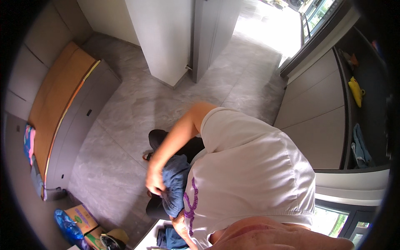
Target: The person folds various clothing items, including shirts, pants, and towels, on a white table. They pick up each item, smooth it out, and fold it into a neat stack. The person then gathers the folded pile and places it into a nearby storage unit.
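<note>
A blue denim garment [176, 172] lies bunched over my lap, across my black trousers [156, 209]. My right hand [156, 184] is over the garment's outer side, blurred, with its fingers curled down at the cloth; whether they pinch it is not clear. At the garment's lower edge, close to my white shirt, my left hand [178, 220] holds the denim, its fingers partly hidden by the cloth. Dark blue folded clothes [175, 238] lie on a white surface [150, 232] below my left forearm.
A grey cabinet with a brown top [62, 84] stands at the left. Cardboard boxes [82, 217], a blue plastic bag [67, 223] and a cap [120, 235] are at the lower left. Shelving at the right holds a yellow object [355, 90] and folded blue cloth [361, 148]. A grey door [215, 31] stands ahead.
</note>
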A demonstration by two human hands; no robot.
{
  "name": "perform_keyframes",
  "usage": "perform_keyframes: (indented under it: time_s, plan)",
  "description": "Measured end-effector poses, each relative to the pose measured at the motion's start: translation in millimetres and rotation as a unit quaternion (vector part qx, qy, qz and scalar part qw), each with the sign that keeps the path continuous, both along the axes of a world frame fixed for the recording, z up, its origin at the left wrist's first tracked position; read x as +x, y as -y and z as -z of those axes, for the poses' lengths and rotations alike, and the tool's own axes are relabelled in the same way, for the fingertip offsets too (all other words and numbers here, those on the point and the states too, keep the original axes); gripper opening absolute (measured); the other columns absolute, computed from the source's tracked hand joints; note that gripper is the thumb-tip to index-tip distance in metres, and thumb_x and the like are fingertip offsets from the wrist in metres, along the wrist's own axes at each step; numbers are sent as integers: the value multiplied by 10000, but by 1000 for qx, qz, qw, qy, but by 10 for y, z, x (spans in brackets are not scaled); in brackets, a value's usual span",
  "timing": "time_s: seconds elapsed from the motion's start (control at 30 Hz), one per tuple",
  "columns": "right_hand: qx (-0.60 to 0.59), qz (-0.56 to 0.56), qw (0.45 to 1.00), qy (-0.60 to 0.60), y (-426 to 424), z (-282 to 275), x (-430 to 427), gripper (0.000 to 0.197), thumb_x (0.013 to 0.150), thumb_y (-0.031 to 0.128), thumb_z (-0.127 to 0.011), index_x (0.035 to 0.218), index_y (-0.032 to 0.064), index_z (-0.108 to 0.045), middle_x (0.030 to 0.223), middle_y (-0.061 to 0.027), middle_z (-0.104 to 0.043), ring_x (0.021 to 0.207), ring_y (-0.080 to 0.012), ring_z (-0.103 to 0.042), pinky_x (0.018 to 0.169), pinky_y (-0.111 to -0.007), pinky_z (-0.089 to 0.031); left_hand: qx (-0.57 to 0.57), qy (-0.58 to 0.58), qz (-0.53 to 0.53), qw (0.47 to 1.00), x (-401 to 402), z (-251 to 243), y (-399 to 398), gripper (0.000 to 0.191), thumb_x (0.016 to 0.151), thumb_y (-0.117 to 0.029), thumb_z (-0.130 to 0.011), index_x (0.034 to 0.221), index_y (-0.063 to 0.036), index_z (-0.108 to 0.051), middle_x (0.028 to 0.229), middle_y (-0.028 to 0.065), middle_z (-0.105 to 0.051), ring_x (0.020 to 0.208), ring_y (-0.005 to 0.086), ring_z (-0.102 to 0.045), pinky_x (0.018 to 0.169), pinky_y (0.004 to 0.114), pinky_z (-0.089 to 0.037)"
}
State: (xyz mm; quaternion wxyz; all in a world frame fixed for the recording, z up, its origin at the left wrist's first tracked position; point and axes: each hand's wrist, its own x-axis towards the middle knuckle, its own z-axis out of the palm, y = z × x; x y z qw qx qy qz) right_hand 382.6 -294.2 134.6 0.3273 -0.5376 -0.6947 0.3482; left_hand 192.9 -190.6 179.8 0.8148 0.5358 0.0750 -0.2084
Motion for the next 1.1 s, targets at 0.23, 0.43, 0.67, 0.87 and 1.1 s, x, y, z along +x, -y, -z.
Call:
perform_keyframes:
  time_s: [0.23, 0.43, 0.67, 0.87, 1.1]
  plan:
    - [2, 219, 976, -15, 309, 276, -535, 198, 672, 156, -625, 852, 78, -597, 845, -91, -603, 744, -245, -569, 602, -366, -432, -29, -66, -114, 991, -44, 64, -6, 280, 663, -45, -686, 906, -5, -554, 840, 40, -577, 805, 130, -528, 772, 275, -411]
    - [65, 185, 980, 26, 605, -478, -578, 331, 794, 316, -515, 672, 23, -606, 563, -163, -544, 570, -266, -549, 559, -370, -418, -61, -98, -168, 979, -85, -11, 11, 271, 682, -47, -676, 919, -6, -552, 851, 43, -576, 802, 130, -528, 776, 278, -410]
    - [-149, 183, 968, 83, 517, -644, -672, 473, 581, 432, -676, 658, -18, -555, 619, -187, -565, 577, -339, -560, 527, -397, -443, 9, -140, -251, 958, -153, -15, -111, 285, 734, -72, -632, 971, 26, -509, 890, 77, -580, 824, 150, -548, 788, 263, -417]
    - [-256, 261, 930, -29, 131, -445, -250, 422, 566, 309, -674, 671, -71, -526, 582, -152, -525, 534, -191, -519, 490, -307, -415, 4, -151, -216, 965, 543, 0, -491, 228, 720, -111, -604, 907, 17, -576, 852, 74, -606, 778, 137, -569, 708, 252, -442]
    - [-211, 498, 791, -286, 6, -611, 88, 398, 614, 201, -694, 806, -95, -511, 771, -124, -568, 702, -180, -562, 609, -254, -463, 262, 145, -475, 828, 415, 232, -901, 219, 788, -106, -446, 909, 1, -594, 841, 82, -621, 782, 144, -578, 673, 242, -417]
